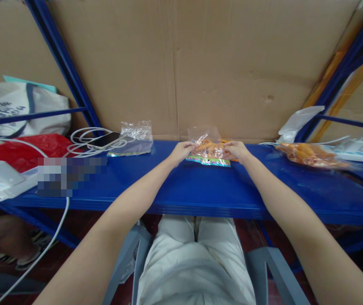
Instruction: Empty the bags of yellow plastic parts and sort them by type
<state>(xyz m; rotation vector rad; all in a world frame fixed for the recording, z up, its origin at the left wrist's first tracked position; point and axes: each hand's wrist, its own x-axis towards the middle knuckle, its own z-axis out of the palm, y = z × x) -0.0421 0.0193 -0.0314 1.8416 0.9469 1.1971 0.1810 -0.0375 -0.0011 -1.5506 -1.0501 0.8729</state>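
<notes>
A clear plastic bag (207, 160) with a colourful printed strip along its near edge lies on the blue table (200, 190). Orange pieces (211, 148) show through the film; their exact kind is too small to tell. My left hand (182, 153) pinches the bag's left edge. At the opposite side, my right hand (236, 150) has its fingers closed on the bag's right edge, with some orange pieces right beside and behind them. Whether those pieces are inside or outside the bag, I cannot tell.
Left lie another clear bag (138, 140), a phone (107, 139), coiled white cable (82, 142), a red plastic bag (51, 144) and a power strip (12, 180). Right is a bag of orange pieces (308, 156). Cardboard (175, 63) and blue posts (63, 63) stand behind.
</notes>
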